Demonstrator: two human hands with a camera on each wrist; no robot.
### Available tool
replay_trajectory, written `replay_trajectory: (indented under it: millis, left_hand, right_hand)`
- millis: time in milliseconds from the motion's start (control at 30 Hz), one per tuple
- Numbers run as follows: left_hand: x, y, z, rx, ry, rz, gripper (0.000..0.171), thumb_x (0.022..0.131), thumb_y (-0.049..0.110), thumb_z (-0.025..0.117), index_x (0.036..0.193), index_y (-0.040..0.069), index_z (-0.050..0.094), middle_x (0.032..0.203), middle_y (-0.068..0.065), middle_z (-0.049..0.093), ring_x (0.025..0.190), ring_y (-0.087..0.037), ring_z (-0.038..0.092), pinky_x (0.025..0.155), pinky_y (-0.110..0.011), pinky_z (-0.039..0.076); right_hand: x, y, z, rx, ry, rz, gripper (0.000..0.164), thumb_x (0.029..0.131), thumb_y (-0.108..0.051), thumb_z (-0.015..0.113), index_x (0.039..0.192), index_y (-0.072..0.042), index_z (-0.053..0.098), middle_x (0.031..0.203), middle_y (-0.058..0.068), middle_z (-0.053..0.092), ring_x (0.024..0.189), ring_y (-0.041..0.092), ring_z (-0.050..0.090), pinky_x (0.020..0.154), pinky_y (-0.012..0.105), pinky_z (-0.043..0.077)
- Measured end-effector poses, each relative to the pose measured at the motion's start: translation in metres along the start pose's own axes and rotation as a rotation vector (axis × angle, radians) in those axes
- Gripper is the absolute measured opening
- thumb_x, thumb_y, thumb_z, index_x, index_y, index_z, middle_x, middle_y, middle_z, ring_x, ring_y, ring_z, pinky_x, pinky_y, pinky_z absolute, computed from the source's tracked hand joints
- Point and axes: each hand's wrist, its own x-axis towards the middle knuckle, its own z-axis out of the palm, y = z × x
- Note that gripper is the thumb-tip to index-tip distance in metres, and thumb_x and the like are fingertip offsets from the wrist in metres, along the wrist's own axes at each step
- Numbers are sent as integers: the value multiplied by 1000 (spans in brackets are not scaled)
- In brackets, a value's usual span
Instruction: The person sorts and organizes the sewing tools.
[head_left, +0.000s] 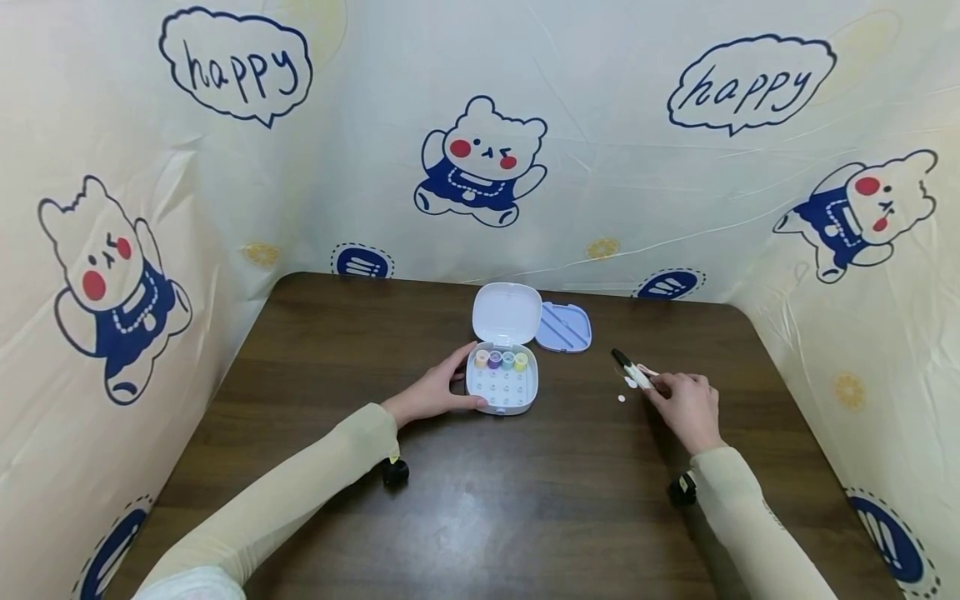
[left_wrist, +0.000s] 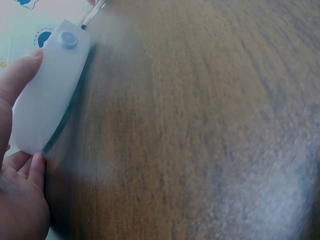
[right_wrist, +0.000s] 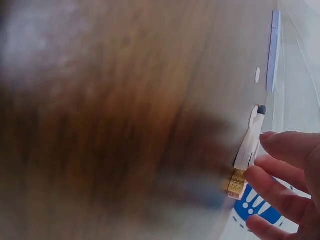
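My left hand [head_left: 435,392] grips the left side of a small white sewing case [head_left: 502,408], thumb at the front and fingers behind. The case's lid stands raised, and a row of several coloured thread spools [head_left: 495,359] sits on its back pegs, with bare pegs in front. In the left wrist view the case's white wall [left_wrist: 52,95] shows between thumb and fingers. On the right, my right hand [head_left: 686,407] reaches to a white pen-like tool [head_left: 636,373] with a black end, thumb and forefinger spread right at it. A gold dimpled thimble [right_wrist: 237,181] lies by the forefinger.
A lilac tray [head_left: 564,327] with diagonal slots lies right of the raised lid. White round buttons [head_left: 621,398] lie near the pen-like tool, beside a pinkish item [head_left: 648,370]. A printed cloth [head_left: 600,183] surrounds the brown wooden table [head_left: 450,517] at the back and sides.
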Motion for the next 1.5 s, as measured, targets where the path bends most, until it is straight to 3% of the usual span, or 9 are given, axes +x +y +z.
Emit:
replay_trajectory:
  millis: [1000, 1233, 1500]
  left_hand:
    - [-1, -1, 0, -11, -6, 4, 106, 87, 36, 86, 167, 25, 18, 170, -6, 27, 148, -29, 42, 122, -44, 35]
    - [-1, -3, 0, -21, -9, 1, 108, 86, 38, 87, 168, 23, 18, 170, -6, 26, 148, -29, 41, 122, -46, 34]
    - [0, -2, 0, -20, -9, 4, 107, 87, 33, 87, 168, 22, 18, 170, -6, 27, 148, -29, 42, 122, -45, 34]
  right_hand:
    - [5, 2, 4, -40, -13, -4, 24, 94, -23, 77, 107, -2, 78, 106, 25, 74, 109, 55, 51, 92, 69, 35]
    - [12, -6, 1, 11, 39, -43, 21, 94, -20, 76, 105, -3, 79, 95, 16, 76, 106, 49, 52, 91, 67, 35]
    - [27, -26, 2, 52, 40, -83, 23, 97, -18, 72, 110, 0, 77, 101, 20, 76, 110, 48, 52, 97, 68, 34]
